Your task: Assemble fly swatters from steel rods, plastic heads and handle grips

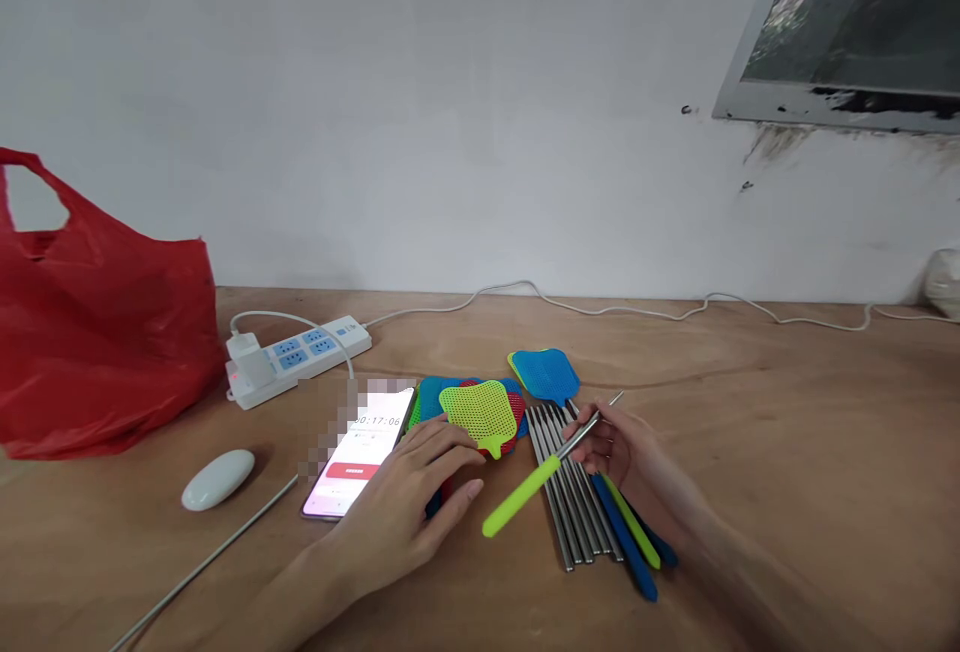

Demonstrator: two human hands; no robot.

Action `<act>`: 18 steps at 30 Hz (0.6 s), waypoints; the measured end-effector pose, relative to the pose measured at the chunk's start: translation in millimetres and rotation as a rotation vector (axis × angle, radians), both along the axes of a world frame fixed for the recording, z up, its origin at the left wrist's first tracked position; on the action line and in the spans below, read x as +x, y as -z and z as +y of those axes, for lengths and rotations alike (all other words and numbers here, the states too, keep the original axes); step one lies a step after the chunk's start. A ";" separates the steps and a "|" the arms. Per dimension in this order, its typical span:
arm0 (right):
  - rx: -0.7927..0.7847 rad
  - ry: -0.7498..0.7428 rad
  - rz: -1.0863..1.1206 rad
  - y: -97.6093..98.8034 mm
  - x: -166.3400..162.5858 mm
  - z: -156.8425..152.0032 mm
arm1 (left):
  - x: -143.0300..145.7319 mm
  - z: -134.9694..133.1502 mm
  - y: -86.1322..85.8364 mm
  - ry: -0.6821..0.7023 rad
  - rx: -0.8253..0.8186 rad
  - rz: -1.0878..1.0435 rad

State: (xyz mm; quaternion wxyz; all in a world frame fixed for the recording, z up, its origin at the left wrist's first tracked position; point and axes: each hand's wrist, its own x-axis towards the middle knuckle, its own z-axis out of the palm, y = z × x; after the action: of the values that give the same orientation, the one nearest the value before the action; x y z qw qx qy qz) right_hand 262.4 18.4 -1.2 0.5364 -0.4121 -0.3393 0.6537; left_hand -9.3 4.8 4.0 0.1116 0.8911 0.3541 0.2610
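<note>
My right hand [616,444] holds a fly swatter handle [523,498], a thin metal rod with a lime-green grip slanting down to the left. Its bare rod tip points up to the right. Beneath it lie several metal rods [568,507] side by side, beside blue and green grips [626,537]. My left hand [420,487] is open, fingers stretched over the near left side of a pile of mesh swatter heads; whether it touches them I cannot tell. A lime-green swatter head [481,414] tops that pile. Behind the rods rests a blue swatter head [546,374].
A phone [360,457] with a lit timer lies beside my left forearm. Further left are a white mouse-shaped object [218,479], a power strip [298,360] with cables, and a red plastic bag [105,332]. A white cable [592,311] runs along the wall.
</note>
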 end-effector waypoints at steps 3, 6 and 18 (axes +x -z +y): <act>0.031 -0.037 0.002 -2.8 -2.6 -2.5 | 2.1 -1.1 -3.3 0.024 -0.019 -0.005; 0.052 -0.045 0.002 -4.7 -5.0 -4.3 | 3.5 -2.0 -2.8 0.035 -0.026 0.006; 0.203 0.030 -0.054 -2.5 -12.4 -7.0 | 5.9 -3.6 -4.0 0.045 -0.163 -0.029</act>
State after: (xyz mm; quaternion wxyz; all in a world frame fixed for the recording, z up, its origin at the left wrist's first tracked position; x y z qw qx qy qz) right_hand 250.0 11.4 1.3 0.5759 -0.3781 -0.4117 0.5965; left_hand -3.4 1.2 8.0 0.1947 0.8829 0.3525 0.2416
